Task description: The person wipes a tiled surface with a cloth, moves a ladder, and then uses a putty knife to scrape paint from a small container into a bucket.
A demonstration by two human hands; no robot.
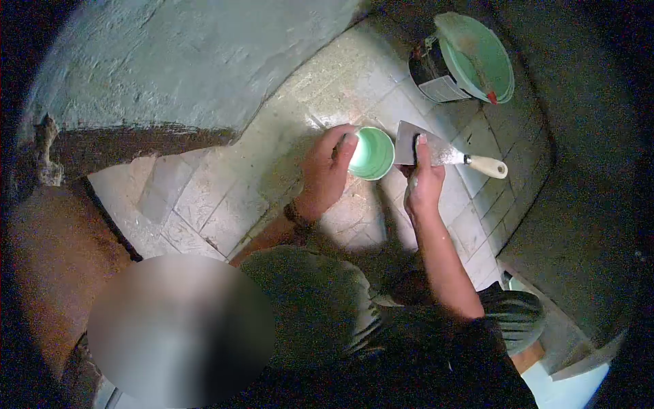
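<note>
My left hand (325,167) is wrapped round a small round tub (379,155) with a pale green inside, its thumb over the rim. The tub's open mouth faces up toward me. Just right of it, my right hand (426,184) grips a putty knife (446,153) by its wide metal blade, thumb lying flat across the top. The knife's pale handle points right, away from the tub, and the blade's edge is close to the tub's rim. Whitish smears show on the blade and on my right hand.
A larger bucket (436,71) with a dark label and a coated rim stands at the upper right. Dusty tiles (218,198) cover the floor. A rough plastered wall (184,61) rises at the upper left, a dark wall (586,170) at the right. A blurred oval hides the lower left.
</note>
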